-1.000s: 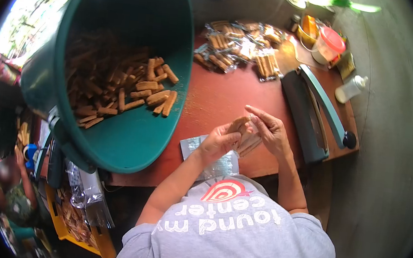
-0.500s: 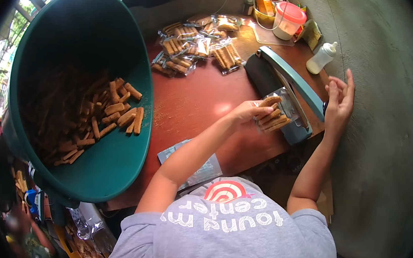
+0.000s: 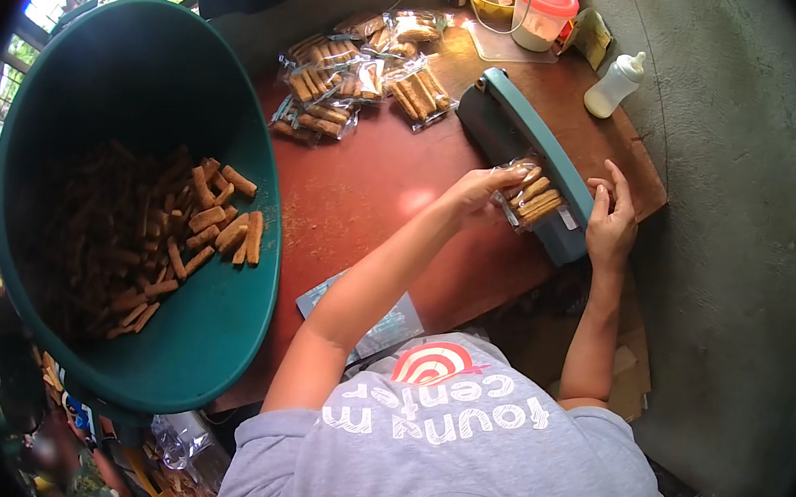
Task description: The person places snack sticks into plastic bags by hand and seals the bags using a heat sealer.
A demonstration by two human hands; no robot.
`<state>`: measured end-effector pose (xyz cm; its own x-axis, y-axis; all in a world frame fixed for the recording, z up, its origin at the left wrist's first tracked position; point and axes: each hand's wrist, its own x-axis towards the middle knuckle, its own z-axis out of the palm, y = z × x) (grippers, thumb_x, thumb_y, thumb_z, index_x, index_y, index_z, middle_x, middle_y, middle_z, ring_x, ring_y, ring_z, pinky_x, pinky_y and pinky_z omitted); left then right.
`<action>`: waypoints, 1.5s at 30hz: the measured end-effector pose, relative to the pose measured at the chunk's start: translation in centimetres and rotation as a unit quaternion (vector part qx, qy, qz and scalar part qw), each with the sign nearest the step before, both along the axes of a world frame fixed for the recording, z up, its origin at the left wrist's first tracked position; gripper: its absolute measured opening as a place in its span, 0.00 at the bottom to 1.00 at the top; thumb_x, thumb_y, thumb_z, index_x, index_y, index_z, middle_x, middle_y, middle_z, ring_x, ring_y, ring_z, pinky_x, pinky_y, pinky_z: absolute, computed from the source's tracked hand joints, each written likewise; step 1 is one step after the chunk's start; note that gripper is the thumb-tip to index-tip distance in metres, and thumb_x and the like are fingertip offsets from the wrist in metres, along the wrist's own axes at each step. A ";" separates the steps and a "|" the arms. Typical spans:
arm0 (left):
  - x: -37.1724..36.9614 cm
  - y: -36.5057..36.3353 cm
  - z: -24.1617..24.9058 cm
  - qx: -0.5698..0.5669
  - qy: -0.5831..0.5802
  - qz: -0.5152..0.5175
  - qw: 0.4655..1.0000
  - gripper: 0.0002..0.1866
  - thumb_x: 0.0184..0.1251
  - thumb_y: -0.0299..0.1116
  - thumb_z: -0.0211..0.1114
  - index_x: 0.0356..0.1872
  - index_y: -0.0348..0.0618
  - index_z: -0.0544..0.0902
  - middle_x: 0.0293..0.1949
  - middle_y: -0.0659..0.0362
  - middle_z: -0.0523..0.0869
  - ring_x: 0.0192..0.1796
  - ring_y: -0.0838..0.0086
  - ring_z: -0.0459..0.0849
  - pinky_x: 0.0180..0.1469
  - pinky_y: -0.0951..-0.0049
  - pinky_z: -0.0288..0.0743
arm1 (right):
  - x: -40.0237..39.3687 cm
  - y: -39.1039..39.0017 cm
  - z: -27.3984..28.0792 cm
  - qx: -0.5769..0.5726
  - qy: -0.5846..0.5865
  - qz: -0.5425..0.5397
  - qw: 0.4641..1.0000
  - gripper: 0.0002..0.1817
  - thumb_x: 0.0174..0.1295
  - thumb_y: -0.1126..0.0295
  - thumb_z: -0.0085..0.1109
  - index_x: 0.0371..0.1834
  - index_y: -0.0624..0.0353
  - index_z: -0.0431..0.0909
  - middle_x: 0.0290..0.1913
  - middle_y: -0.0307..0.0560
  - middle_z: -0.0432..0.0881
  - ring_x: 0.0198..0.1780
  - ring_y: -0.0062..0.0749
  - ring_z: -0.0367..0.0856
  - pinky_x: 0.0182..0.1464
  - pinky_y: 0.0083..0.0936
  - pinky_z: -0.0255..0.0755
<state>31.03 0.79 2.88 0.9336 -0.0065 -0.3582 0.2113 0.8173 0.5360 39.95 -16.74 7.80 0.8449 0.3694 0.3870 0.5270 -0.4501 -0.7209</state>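
My left hand (image 3: 481, 197) is closed on a clear plastic packet of brown biscuit sticks (image 3: 535, 200), gripping its left side. The packet's far edge lies at an impulse bag sealer (image 3: 566, 241), whose blue-green lever (image 3: 538, 133) is down over the body. My right hand (image 3: 611, 226) is at the near end of that lever, fingers apart and raised, holding nothing. Whether its palm presses on the lever is hard to see. More filled packets (image 3: 357, 77) lie in a pile at the back of the red-brown table (image 3: 364, 202).
A large green tub (image 3: 225, 352) of loose biscuit sticks leans at the left. Flat plastic bags (image 3: 390, 329) lie at the table's near edge. A baby bottle (image 3: 615, 85) and a pink-lidded container (image 3: 543, 13) stand at the back right, by a grey wall (image 3: 720, 184).
The sealer's lever has come down from its raised position. My right hand has moved down and left with it. My left hand still holds the packet at the sealer. The view has shifted slightly.
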 end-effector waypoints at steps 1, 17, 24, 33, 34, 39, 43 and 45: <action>-0.1 0.1 -0.3 -0.002 0.000 0.001 1.000 0.22 0.61 0.37 0.65 0.53 0.37 0.72 0.49 0.55 0.79 0.49 0.66 0.81 0.52 0.65 0.78 | 0.0 0.0 -0.1 -0.002 0.004 -0.007 1.000 0.17 0.63 0.74 0.47 0.56 0.59 0.73 0.36 0.46 0.84 0.38 0.36 0.83 0.42 0.29 0.74; -2.3 -1.3 -0.8 -0.012 0.015 0.002 1.000 0.26 0.61 0.40 0.65 0.56 0.36 0.69 0.48 0.48 0.80 0.49 0.62 0.82 0.49 0.64 0.80 | 0.2 -0.2 -0.4 0.003 0.001 -0.018 1.000 0.12 0.63 0.71 0.48 0.46 0.58 0.79 0.34 0.46 0.84 0.36 0.36 0.84 0.39 0.29 0.74; -2.9 -1.9 -0.4 0.019 0.010 0.009 1.000 0.25 0.62 0.40 0.65 0.55 0.35 0.71 0.46 0.50 0.81 0.46 0.63 0.83 0.45 0.67 0.81 | -0.1 0.0 -0.6 0.021 -0.042 -0.032 0.998 0.12 0.62 0.73 0.48 0.46 0.58 0.79 0.32 0.45 0.84 0.36 0.36 0.84 0.39 0.29 0.74; -2.4 -3.3 -1.3 0.082 0.007 0.072 0.994 0.23 0.66 0.39 0.60 0.59 0.44 0.68 0.51 0.54 0.79 0.50 0.66 0.81 0.48 0.62 0.79 | -2.2 0.1 2.3 0.071 -0.281 -0.026 0.957 0.12 0.65 0.77 0.47 0.49 0.59 0.78 0.34 0.42 0.85 0.42 0.29 0.82 0.40 0.27 0.74; -2.9 -3.0 -0.9 0.083 0.004 0.078 0.993 0.23 0.66 0.39 0.60 0.59 0.44 0.68 0.51 0.54 0.79 0.50 0.66 0.81 0.48 0.62 0.79 | -3.1 0.3 4.0 0.047 -0.371 -0.026 0.927 0.12 0.65 0.77 0.48 0.48 0.59 0.78 0.34 0.43 0.85 0.45 0.28 0.81 0.41 0.25 0.74; -8.2 -0.4 0.4 0.072 -0.086 0.038 0.993 0.24 0.66 0.39 0.59 0.62 0.48 0.66 0.54 0.58 0.78 0.52 0.68 0.80 0.53 0.65 0.75 | -8.1 3.2 5.0 0.190 -0.111 0.155 0.963 0.14 0.62 0.78 0.54 0.52 0.60 0.74 0.42 0.44 0.82 0.49 0.29 0.78 0.51 0.25 0.71; -14.1 1.1 0.9 0.206 -0.113 0.110 0.966 0.20 0.65 0.37 0.61 0.56 0.45 0.71 0.51 0.60 0.79 0.49 0.74 0.78 0.48 0.72 0.74 | -9.6 7.2 -0.1 0.143 0.236 0.410 0.869 0.23 0.59 0.71 0.62 0.57 0.60 0.67 0.39 0.43 0.79 0.37 0.23 0.80 0.36 0.17 0.76; -16.9 2.2 -0.1 0.314 -0.032 0.191 0.929 0.18 0.65 0.36 0.61 0.53 0.43 0.73 0.49 0.60 0.80 0.47 0.74 0.79 0.47 0.73 0.75 | -11.2 7.6 -0.7 0.039 0.408 0.406 0.817 0.21 0.59 0.69 0.62 0.55 0.61 0.68 0.35 0.43 0.80 0.29 0.21 0.80 0.27 0.18 0.74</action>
<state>14.10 3.01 2.76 0.8442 0.5220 -0.1220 -0.0799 0.3475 0.9343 28.77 -9.18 7.11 0.3220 0.9372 -0.1339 -0.0418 -0.1272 -0.9910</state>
